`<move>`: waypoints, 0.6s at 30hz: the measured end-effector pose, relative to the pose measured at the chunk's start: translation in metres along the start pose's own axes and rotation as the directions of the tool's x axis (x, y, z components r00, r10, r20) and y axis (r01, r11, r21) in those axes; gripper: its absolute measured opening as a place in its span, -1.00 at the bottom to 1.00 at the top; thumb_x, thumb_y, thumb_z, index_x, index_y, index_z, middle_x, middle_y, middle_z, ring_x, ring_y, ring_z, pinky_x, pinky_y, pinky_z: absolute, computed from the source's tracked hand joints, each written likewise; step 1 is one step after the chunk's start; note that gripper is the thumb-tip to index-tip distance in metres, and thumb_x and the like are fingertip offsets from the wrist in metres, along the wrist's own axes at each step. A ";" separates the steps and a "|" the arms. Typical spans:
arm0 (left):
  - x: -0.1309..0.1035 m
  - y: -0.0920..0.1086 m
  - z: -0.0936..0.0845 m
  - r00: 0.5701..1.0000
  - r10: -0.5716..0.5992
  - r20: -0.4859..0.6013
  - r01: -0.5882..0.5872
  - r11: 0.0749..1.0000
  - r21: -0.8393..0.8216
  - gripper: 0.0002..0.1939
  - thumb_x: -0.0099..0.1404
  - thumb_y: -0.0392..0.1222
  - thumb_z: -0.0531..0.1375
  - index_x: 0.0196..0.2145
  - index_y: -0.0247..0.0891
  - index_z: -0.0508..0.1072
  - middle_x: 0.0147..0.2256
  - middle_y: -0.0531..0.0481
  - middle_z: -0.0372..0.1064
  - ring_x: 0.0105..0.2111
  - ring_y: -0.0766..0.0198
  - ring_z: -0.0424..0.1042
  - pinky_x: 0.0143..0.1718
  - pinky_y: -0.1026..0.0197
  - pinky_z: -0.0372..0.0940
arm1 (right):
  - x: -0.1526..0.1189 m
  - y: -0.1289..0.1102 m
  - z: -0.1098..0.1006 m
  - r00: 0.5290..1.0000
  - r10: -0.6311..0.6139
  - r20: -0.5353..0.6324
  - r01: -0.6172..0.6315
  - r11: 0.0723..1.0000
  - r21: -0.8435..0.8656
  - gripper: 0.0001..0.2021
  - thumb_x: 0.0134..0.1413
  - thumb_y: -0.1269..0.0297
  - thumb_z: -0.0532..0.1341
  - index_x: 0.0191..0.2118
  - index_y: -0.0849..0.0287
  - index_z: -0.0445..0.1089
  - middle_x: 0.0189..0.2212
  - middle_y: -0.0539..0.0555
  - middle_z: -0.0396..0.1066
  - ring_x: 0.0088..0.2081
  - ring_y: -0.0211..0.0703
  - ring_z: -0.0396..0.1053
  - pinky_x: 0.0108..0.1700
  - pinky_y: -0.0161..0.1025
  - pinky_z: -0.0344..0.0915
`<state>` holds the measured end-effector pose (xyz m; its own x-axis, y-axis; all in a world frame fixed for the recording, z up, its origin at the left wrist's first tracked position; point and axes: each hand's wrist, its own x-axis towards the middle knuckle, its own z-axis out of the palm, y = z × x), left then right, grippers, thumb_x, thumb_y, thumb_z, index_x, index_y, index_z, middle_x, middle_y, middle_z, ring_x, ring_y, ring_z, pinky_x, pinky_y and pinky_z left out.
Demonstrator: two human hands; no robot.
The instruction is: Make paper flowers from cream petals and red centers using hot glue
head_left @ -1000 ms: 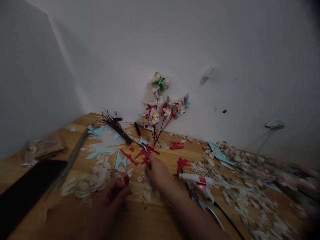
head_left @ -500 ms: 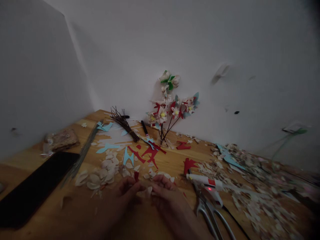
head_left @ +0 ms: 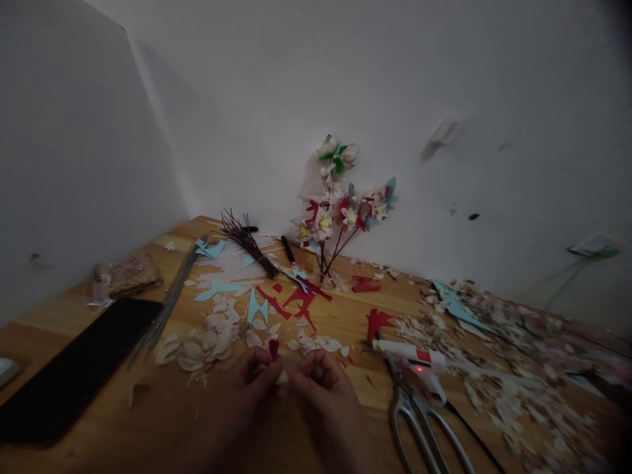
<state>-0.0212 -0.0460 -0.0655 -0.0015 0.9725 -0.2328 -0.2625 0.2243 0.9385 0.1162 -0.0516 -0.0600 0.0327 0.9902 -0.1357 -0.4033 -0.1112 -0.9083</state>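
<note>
Left fingers (head_left: 266, 378) pinch a small red papery tuft (head_left: 273, 348), likely flimsy; grip its base. Right fingers (head_left: 305, 385) curled, hold unclear.

Grey walls (head_left: 247, 85) (dimly lit), wooden table (head_left: 345, 313)

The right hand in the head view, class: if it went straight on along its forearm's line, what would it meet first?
Probably the loose pale petals on the wooden tabletop, just beyond the right hand; depth is unclear, so it might pass above them.
</note>
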 end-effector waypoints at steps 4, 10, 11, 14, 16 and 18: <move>-0.004 0.003 0.001 0.987 0.157 0.039 -0.159 0.985 0.069 -0.76 0.09 -0.12 0.26 -0.61 -0.20 0.31 -0.52 0.12 0.33 -0.48 0.28 0.34 -0.44 0.31 0.23 | -0.003 -0.003 -0.008 1.000 -0.010 0.030 0.014 0.990 -0.142 -0.77 -0.44 0.29 0.42 -0.59 0.12 0.34 -0.63 -0.12 0.29 -0.52 -0.28 0.20 -0.43 -0.35 0.12; -0.009 0.007 0.004 0.957 0.288 0.035 -0.290 0.950 0.116 -0.82 0.11 -0.23 0.21 -0.60 -0.17 0.33 -0.41 0.08 0.32 -0.34 0.22 0.36 -0.36 0.30 0.24 | -0.025 -0.054 -0.082 0.995 0.039 0.090 0.028 0.761 -0.649 -0.83 -0.26 0.14 0.33 -0.52 0.06 0.37 -0.55 -0.04 0.36 -0.45 -0.16 0.31 -0.41 -0.29 0.19; -0.010 0.008 0.005 0.957 0.289 0.037 -0.291 0.947 0.133 -0.82 0.12 -0.24 0.20 -0.61 -0.17 0.32 -0.42 0.07 0.31 -0.33 0.22 0.36 -0.35 0.30 0.24 | -0.031 -0.067 -0.103 0.994 0.061 0.090 0.032 0.629 -0.777 -0.84 -0.18 0.11 0.29 -0.51 0.05 0.39 -0.51 -0.01 0.39 -0.41 -0.12 0.34 -0.37 -0.26 0.21; -0.010 0.009 0.006 0.961 0.272 0.056 -0.277 0.946 0.170 -0.80 0.13 -0.26 0.17 -0.63 -0.19 0.32 -0.42 0.05 0.31 -0.32 0.22 0.34 -0.30 0.29 0.23 | -0.044 -0.101 -0.166 0.989 0.060 -0.136 -0.144 0.162 -0.976 -0.80 -0.23 0.01 0.26 -0.50 0.00 0.42 -0.53 0.06 0.47 -0.46 -0.02 0.38 -0.40 -0.19 0.22; -0.009 0.011 0.007 0.966 0.247 0.074 -0.256 0.950 0.177 -0.79 0.11 -0.25 0.18 -0.65 -0.20 0.31 -0.42 0.04 0.32 -0.32 0.22 0.33 -0.28 0.28 0.22 | -0.045 -0.115 -0.196 0.958 -0.098 -0.269 -0.272 -0.014 -0.962 -0.70 -0.25 -0.10 0.20 -0.57 0.02 0.35 -0.66 0.08 0.41 -0.55 0.02 0.37 -0.48 -0.14 0.22; -0.009 0.012 0.008 0.973 0.212 0.096 -0.226 0.957 0.183 -0.79 0.08 -0.24 0.20 -0.66 -0.20 0.30 -0.45 0.06 0.31 -0.34 0.22 0.32 -0.28 0.28 0.21 | -0.037 -0.121 -0.208 0.926 -0.291 -0.242 -0.244 0.031 -0.969 -0.61 -0.28 -0.15 0.17 -0.43 0.07 0.36 -0.57 0.12 0.46 -0.48 0.08 0.41 -0.42 -0.11 0.30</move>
<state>-0.0170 -0.0513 -0.0503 0.0356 0.9994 -0.0032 -0.0739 0.0058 0.9972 0.3543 -0.0923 -0.0272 0.3690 0.9284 0.0429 0.8659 -0.3266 -0.3789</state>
